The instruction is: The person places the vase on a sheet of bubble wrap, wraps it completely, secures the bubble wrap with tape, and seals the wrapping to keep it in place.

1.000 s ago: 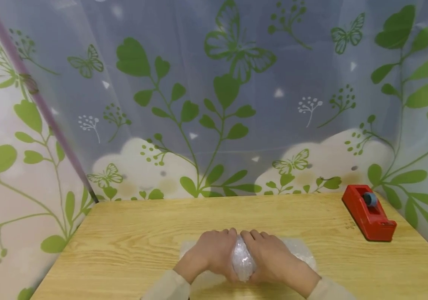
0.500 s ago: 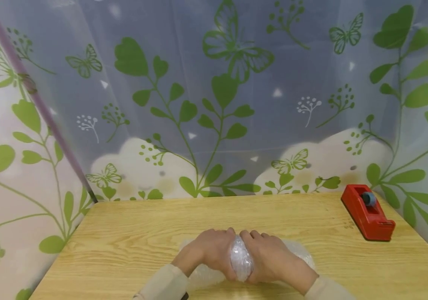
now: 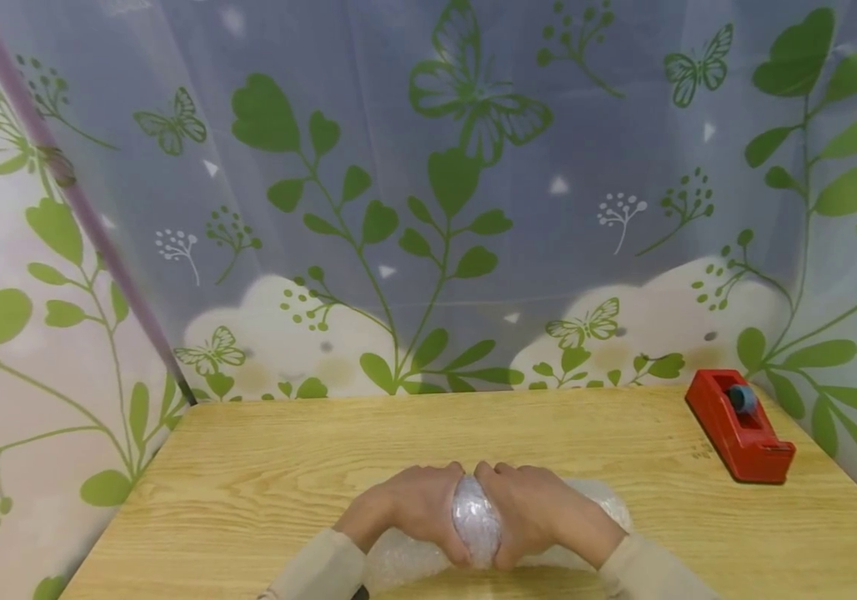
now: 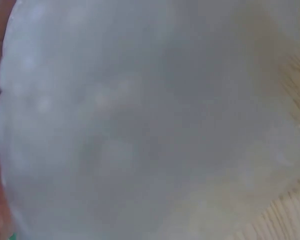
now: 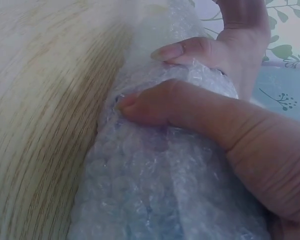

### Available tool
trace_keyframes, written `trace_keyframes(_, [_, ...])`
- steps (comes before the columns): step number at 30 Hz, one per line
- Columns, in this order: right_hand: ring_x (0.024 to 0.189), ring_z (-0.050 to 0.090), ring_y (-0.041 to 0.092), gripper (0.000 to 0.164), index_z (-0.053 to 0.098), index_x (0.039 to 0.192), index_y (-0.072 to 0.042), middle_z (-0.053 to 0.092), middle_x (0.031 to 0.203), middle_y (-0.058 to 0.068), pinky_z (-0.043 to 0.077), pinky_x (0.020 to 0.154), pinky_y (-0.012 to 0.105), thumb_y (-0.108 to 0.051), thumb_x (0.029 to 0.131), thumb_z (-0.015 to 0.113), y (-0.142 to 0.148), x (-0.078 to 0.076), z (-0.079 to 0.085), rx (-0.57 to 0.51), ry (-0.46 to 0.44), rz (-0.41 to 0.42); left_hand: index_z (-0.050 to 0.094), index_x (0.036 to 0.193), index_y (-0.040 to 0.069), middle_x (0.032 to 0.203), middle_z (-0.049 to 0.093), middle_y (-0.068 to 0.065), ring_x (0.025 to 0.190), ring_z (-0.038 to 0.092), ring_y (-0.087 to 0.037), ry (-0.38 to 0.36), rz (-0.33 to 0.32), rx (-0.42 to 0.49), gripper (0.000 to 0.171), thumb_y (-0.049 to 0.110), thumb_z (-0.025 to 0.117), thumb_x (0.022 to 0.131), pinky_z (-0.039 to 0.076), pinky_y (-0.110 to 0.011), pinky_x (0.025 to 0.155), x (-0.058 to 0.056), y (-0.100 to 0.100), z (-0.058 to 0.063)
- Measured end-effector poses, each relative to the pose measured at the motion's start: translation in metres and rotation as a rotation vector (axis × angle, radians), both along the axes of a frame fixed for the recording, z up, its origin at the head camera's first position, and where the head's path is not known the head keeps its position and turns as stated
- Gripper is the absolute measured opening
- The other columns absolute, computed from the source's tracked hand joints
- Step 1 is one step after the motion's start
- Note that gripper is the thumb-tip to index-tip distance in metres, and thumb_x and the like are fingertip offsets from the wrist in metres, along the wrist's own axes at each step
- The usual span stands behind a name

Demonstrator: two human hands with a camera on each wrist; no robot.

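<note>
A roll of clear bubble wrap (image 3: 477,521) lies across the front middle of the table, its ends showing past both wrists. My left hand (image 3: 423,504) grips it from the left and my right hand (image 3: 532,507) from the right, a narrow gap between them. Up close in the right wrist view, the thumb of my right hand (image 5: 190,105) presses on the bubble wrap (image 5: 135,180), with my left thumb just beyond. Something faintly bluish shows through the layers; what it is cannot be made out. Blurred bubble wrap (image 4: 140,125) fills most of the left wrist view.
A red tape dispenser (image 3: 740,427) with a roll of tape stands at the right rear of the wood-grain table (image 3: 286,450). Behind the table hangs a curtain (image 3: 368,208) printed with leaves and butterflies. A purple pole (image 3: 98,225) slants down at the left.
Both hands have shifted slightly to the left together with the bubble wrap between them. Their grip on it continues, and the tape dispenser stays in place.
</note>
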State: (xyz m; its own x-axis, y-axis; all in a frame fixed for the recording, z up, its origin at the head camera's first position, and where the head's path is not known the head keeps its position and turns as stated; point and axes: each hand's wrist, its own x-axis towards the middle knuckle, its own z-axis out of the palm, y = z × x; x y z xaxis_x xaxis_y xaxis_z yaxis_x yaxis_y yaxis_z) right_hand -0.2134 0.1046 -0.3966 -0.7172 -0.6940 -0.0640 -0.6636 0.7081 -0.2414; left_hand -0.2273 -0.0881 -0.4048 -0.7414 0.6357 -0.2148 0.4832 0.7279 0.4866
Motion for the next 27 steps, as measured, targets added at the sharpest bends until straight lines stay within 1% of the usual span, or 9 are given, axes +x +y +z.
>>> trace_keyframes(6, [0.065,0.049,0.008,0.064,0.047,0.098,-0.014,0.049,0.079,-0.007,0.046,0.057,0.027,-0.036,0.053,0.086,-0.001,0.0,0.001,0.001,-0.031,0.015,0.052,0.103,0.019,0.084,0.052,0.012,0.071,0.053,-0.005,-0.014,0.006,0.023,0.066,0.043,0.088,0.054,0.046,-0.021,0.063,0.001,-0.002,-0.002])
trace_keyframes(10, [0.065,0.049,0.008,0.064,0.047,0.097,-0.014,0.049,0.078,-0.008,0.045,0.056,0.027,-0.035,0.052,0.087,-0.001,0.0,0.002,0.006,-0.042,0.013,0.051,0.103,0.019,0.085,0.052,0.012,0.072,0.053,-0.004,-0.018,0.003,0.058,0.066,0.041,0.089,0.054,0.046,-0.02,0.063,0.002,-0.001,-0.003])
trace_keyframes(13, [0.066,0.05,0.009,0.065,0.048,0.098,-0.014,0.049,0.077,-0.007,0.046,0.056,0.028,-0.036,0.051,0.087,-0.001,0.0,0.003,0.029,-0.035,0.012,0.05,0.104,0.017,0.085,0.052,0.013,0.072,0.053,-0.003,-0.001,0.006,0.08,0.069,0.041,0.09,0.053,0.046,-0.019,0.064,0.005,0.0,-0.005])
trace_keyframes(16, [0.068,0.052,0.01,0.068,0.048,0.1,-0.014,0.05,0.078,-0.006,0.047,0.058,0.03,-0.038,0.05,0.087,-0.003,0.0,0.004,0.071,-0.03,0.008,0.049,0.107,0.015,0.085,0.052,0.013,0.072,0.053,-0.002,0.028,0.023,0.078,0.073,0.043,0.089,0.053,0.046,-0.02,0.065,0.008,0.002,-0.006])
trace_keyframes(20, [0.069,0.054,0.012,0.07,0.048,0.103,-0.014,0.052,0.078,-0.006,0.048,0.06,0.031,-0.037,0.049,0.088,-0.006,-0.001,0.007,0.112,-0.039,-0.011,0.05,0.108,0.017,0.086,0.051,0.015,0.073,0.052,-0.002,0.082,0.047,0.045,0.074,0.049,0.087,0.052,0.046,-0.022,0.064,0.013,0.001,-0.004])
trace_keyframes(22, [0.069,0.053,0.012,0.071,0.049,0.103,-0.014,0.052,0.078,-0.006,0.048,0.06,0.031,-0.036,0.049,0.088,-0.007,-0.001,0.009,0.12,-0.046,-0.022,0.05,0.11,0.019,0.087,0.051,0.015,0.074,0.051,-0.002,0.126,0.052,0.025,0.075,0.051,0.086,0.053,0.046,-0.022,0.063,0.015,0.0,-0.004])
trace_keyframes(24, [0.068,0.053,0.011,0.071,0.049,0.104,-0.014,0.052,0.079,-0.006,0.048,0.061,0.03,-0.035,0.049,0.088,-0.008,-0.001,0.01,0.124,-0.061,-0.034,0.051,0.113,0.018,0.09,0.051,0.014,0.075,0.052,-0.003,0.191,0.044,0.012,0.077,0.053,0.085,0.054,0.046,-0.023,0.062,0.017,-0.001,-0.005])
trace_keyframes(27, [0.068,0.053,0.011,0.073,0.049,0.107,-0.014,0.053,0.08,-0.006,0.048,0.061,0.029,-0.035,0.049,0.089,-0.008,-0.002,0.011,0.127,-0.102,-0.055,0.051,0.121,0.014,0.096,0.054,0.01,0.08,0.054,-0.005,0.317,0.022,-0.006,0.084,0.056,0.082,0.055,0.047,-0.024,0.065,0.02,-0.001,-0.009])
